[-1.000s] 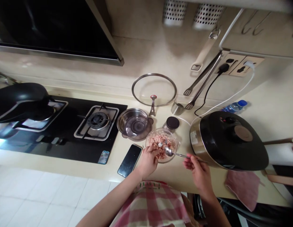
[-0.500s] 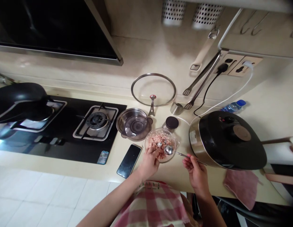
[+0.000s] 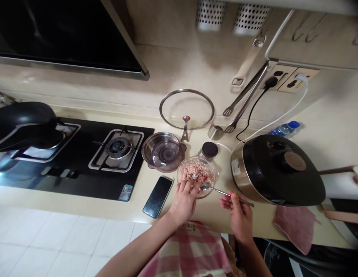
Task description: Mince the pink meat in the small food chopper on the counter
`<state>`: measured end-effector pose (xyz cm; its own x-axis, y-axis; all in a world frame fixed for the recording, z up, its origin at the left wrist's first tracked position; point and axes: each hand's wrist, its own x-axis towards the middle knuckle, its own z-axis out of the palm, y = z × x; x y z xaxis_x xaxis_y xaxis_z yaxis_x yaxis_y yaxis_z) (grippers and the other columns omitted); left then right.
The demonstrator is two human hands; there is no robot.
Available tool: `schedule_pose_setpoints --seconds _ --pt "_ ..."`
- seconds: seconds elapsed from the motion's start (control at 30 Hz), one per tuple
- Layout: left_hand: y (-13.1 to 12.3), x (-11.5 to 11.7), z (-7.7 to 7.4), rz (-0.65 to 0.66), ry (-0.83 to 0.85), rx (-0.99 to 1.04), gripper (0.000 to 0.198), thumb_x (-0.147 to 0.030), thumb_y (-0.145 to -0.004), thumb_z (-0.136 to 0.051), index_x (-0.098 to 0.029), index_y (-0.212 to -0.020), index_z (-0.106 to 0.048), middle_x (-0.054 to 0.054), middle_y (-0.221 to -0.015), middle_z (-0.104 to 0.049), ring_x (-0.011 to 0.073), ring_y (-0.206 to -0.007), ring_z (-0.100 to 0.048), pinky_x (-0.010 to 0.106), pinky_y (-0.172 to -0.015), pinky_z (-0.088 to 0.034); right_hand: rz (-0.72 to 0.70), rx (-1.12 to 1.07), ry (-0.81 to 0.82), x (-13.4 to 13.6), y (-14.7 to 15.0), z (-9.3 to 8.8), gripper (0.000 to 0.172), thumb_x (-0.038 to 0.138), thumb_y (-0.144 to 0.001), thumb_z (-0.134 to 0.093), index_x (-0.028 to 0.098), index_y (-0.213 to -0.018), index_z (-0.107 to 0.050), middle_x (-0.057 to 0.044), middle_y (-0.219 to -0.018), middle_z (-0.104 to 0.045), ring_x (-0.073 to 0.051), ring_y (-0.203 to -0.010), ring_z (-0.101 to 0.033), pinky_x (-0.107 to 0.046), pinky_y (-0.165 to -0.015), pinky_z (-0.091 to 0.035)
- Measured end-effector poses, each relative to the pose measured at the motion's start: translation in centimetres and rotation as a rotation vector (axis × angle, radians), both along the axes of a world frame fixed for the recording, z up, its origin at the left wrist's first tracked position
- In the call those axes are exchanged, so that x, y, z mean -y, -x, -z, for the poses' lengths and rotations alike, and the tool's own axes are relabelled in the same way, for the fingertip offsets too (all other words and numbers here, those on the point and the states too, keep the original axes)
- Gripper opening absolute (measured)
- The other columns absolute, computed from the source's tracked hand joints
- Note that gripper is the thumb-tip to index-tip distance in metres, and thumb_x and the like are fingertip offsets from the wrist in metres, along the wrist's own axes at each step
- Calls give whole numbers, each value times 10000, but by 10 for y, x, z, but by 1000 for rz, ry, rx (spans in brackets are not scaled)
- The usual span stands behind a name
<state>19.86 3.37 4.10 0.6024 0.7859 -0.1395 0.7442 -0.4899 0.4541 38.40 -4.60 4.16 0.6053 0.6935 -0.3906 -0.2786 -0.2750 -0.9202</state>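
Note:
A clear glass bowl (image 3: pixel 209 166) of pink minced meat (image 3: pixel 193 171) stands on the counter between a steel pot and a rice cooker. My left hand (image 3: pixel 184 200) rests at the bowl's near rim, its fingers reaching into the meat. My right hand (image 3: pixel 236 211) grips the handle of a metal spoon (image 3: pixel 222 191); the spoon's head lies at the bowl's near right edge, beside my left fingers.
A black phone (image 3: pixel 158 196) lies left of the bowl. Behind it stand a steel pot (image 3: pixel 164 151), a glass lid (image 3: pixel 186 109) and a dark-lidded jar (image 3: pixel 209 150). A black rice cooker (image 3: pixel 278 169) sits at the right, a gas hob (image 3: pixel 69 156) with a black wok (image 3: pixel 23 125) at the left.
My right hand has drawn the spoon a little lower and leftward, to the bowl's near edge. My left hand has shifted slightly toward me at the rim.

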Motion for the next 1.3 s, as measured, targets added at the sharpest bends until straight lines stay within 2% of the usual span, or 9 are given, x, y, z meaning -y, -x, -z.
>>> schedule_pose_setpoints --seconds 0.1,0.27,0.43,0.6,0.73,0.87,1.0,1.13,1.3 --pt "-3 -4 4 59 -46 -23 672 -97 -814 -483 -308 -1448 -417 133 -1352 -488 335 -1251 -397 502 -984 -361 -98 75 -3 3 6 -5 430 567 -792 -662 161 -932 -648 -54 -747 -728 -190 -624 -702 -318 -600 -591" --pt "5 -11 11 -37 -45 -123 466 -91 -839 -463 -228 -1250 -632 146 -1308 -533 323 -1217 -427 486 -970 -384 -75 114 -43 2 4 -9 425 575 -802 -645 169 -928 -637 -56 -760 -731 -192 -637 -702 -323 -597 -588" --pt "5 -6 7 0 -96 -15 609 -61 -824 -463 -257 -1400 -488 118 -1352 -522 298 -1238 -424 474 -989 -386 -111 99 1 1 4 -10 440 582 -790 -654 162 -922 -645 -47 -713 -721 -193 -606 -697 -320 -589 -584" --pt "10 -8 12 -34 -31 -77 416 -74 -834 -460 -222 -1153 -683 127 -1328 -543 317 -1237 -423 492 -980 -385 -17 49 -53 -4 2 -7 443 576 -765 -682 162 -915 -633 -51 -708 -723 -206 -609 -704 -323 -574 -585" --pt "12 -4 9 -47 -72 -31 549 -57 -822 -445 -225 -1332 -563 136 -1296 -555 306 -1215 -432 484 -979 -380 69 61 -7 -12 0 -3 465 605 -724 -701 161 -833 -617 -40 -644 -708 -204 -558 -695 -305 -534 -578" --pt "7 4 7 59 -138 -13 663 -83 -826 -479 -331 -1439 -429 120 -1355 -513 309 -1252 -421 500 -1001 -362 77 66 28 -18 6 0 478 628 -710 -697 170 -802 -597 -30 -620 -703 -197 -538 -690 -290 -521 -575" --pt "6 2 16 157 -166 -67 575 -123 -868 -485 -353 -1394 -489 102 -1425 -483 325 -1306 -397 523 -1031 -345 42 87 47 -18 9 -4 490 647 -724 -675 172 -811 -586 -25 -614 -696 -184 -526 -683 -273 -514 -574" --pt "12 -4 23 67 -180 -170 451 -102 -866 -484 -248 -1268 -627 132 -1411 -507 336 -1300 -411 522 -1027 -360 19 191 56 -17 4 -12 497 673 -738 -642 184 -793 -568 -35 -635 -701 -181 -529 -683 -272 -516 -580" --pt "9 -6 20 106 -170 -105 529 -121 -866 -494 -306 -1360 -542 120 -1416 -499 323 -1295 -415 514 -1019 -372 -73 264 87 -15 3 -17 505 699 -743 -612 196 -761 -571 -42 -620 -699 -183 -505 -675 -273 -507 -576"
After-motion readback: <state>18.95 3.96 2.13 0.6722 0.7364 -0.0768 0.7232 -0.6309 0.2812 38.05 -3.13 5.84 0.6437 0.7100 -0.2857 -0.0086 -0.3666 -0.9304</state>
